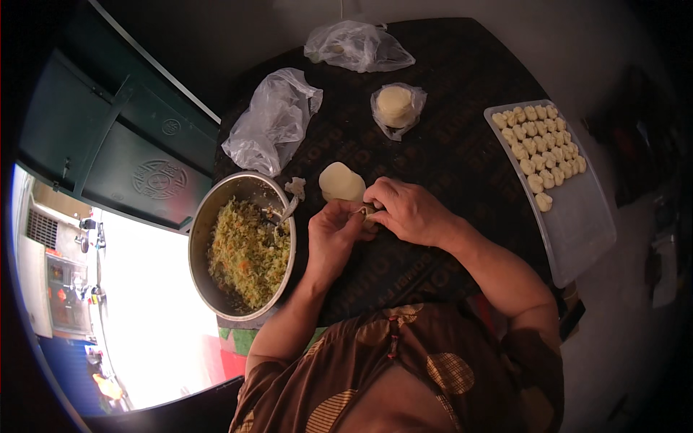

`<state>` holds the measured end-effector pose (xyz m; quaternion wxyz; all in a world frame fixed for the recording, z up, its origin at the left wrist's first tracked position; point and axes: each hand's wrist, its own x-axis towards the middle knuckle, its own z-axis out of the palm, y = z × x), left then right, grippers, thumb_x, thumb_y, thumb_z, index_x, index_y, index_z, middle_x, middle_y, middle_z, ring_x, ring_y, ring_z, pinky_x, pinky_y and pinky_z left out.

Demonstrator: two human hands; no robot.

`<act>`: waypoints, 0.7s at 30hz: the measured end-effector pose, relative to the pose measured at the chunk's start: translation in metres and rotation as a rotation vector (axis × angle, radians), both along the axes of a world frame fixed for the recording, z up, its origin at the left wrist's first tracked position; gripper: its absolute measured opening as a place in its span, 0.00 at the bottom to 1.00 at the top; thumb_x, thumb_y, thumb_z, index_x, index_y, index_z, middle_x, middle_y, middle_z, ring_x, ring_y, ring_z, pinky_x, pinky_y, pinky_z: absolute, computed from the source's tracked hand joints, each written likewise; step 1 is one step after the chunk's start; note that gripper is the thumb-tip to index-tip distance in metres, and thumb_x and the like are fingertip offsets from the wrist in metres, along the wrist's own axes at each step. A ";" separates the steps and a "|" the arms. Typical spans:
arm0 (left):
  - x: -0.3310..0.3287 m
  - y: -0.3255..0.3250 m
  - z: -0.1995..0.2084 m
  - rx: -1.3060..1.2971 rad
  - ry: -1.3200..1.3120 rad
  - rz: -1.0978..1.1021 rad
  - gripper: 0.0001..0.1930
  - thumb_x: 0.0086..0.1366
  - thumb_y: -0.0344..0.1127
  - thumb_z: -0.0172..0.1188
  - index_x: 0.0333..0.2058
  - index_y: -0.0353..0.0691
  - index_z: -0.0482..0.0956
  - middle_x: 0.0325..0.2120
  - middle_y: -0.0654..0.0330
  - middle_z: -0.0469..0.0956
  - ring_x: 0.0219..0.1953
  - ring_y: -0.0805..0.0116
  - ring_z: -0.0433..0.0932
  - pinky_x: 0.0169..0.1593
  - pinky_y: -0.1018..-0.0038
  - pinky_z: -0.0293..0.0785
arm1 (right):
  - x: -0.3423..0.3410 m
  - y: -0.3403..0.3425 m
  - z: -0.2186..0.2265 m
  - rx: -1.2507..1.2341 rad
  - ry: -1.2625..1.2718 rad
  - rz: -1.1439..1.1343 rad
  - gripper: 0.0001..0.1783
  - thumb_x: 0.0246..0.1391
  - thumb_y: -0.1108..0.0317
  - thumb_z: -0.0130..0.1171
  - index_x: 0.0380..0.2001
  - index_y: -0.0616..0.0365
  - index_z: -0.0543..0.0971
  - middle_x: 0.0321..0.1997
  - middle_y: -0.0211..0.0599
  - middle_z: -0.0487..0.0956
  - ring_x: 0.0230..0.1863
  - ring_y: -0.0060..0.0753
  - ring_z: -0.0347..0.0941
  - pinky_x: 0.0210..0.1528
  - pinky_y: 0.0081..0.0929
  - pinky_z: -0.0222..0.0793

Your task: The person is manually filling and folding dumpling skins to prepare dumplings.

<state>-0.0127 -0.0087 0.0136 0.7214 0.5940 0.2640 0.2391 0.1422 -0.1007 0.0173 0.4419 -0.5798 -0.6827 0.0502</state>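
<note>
Between my two hands is a small dumpling [369,212], mostly hidden by my fingers, with a bit of its filling showing. My left hand [336,223] pinches it from the left, and my right hand [408,210] pinches it from the right. Just beyond my fingers, round dough wrappers [341,180] lie overlapping on the dark table. To the left stands a steel bowl [193,238] of chopped vegetable filling [249,256], with a spoon [289,210] leaning at its right side.
A grey tray [583,242] at the right holds rows of finished dumplings [538,148]. Farther back, a stack of wrappers [395,106] sits in an opened plastic bag. Crumpled clear bags [271,123] [359,47] lie along the far side. A green door [137,137] stands left of the table.
</note>
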 end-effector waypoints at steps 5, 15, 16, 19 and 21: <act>-0.003 0.002 -0.002 0.080 0.048 -0.035 0.06 0.64 0.25 0.53 0.39 0.29 0.74 0.30 0.58 0.80 0.30 0.73 0.80 0.34 0.78 0.78 | 0.002 0.001 -0.002 -0.019 -0.037 0.043 0.08 0.50 0.73 0.59 0.29 0.59 0.69 0.34 0.41 0.72 0.35 0.45 0.74 0.34 0.37 0.71; -0.004 0.001 0.008 -0.060 -0.069 0.016 0.07 0.64 0.27 0.53 0.39 0.32 0.70 0.33 0.53 0.79 0.29 0.69 0.79 0.32 0.76 0.78 | 0.000 0.003 -0.006 0.129 -0.100 -0.013 0.06 0.45 0.78 0.56 0.25 0.59 0.69 0.26 0.38 0.71 0.28 0.42 0.72 0.29 0.34 0.69; -0.004 0.001 0.008 -0.049 -0.061 0.016 0.06 0.64 0.28 0.53 0.38 0.32 0.70 0.32 0.53 0.79 0.29 0.69 0.79 0.32 0.76 0.78 | -0.001 0.004 -0.007 0.169 -0.102 -0.029 0.08 0.43 0.80 0.57 0.24 0.59 0.69 0.25 0.37 0.70 0.27 0.42 0.71 0.27 0.35 0.67; -0.004 0.000 0.010 -0.025 -0.016 0.029 0.05 0.64 0.28 0.53 0.36 0.32 0.70 0.30 0.53 0.79 0.29 0.68 0.79 0.32 0.76 0.78 | -0.002 0.003 -0.005 0.180 -0.152 -0.030 0.08 0.43 0.79 0.57 0.23 0.59 0.69 0.25 0.37 0.70 0.27 0.41 0.71 0.27 0.34 0.67; -0.003 0.000 0.012 -0.035 -0.020 0.030 0.06 0.63 0.27 0.54 0.36 0.32 0.70 0.30 0.53 0.79 0.28 0.68 0.79 0.32 0.76 0.78 | -0.002 0.003 -0.005 0.177 -0.146 -0.030 0.08 0.43 0.79 0.57 0.23 0.59 0.69 0.25 0.37 0.69 0.27 0.41 0.71 0.27 0.34 0.67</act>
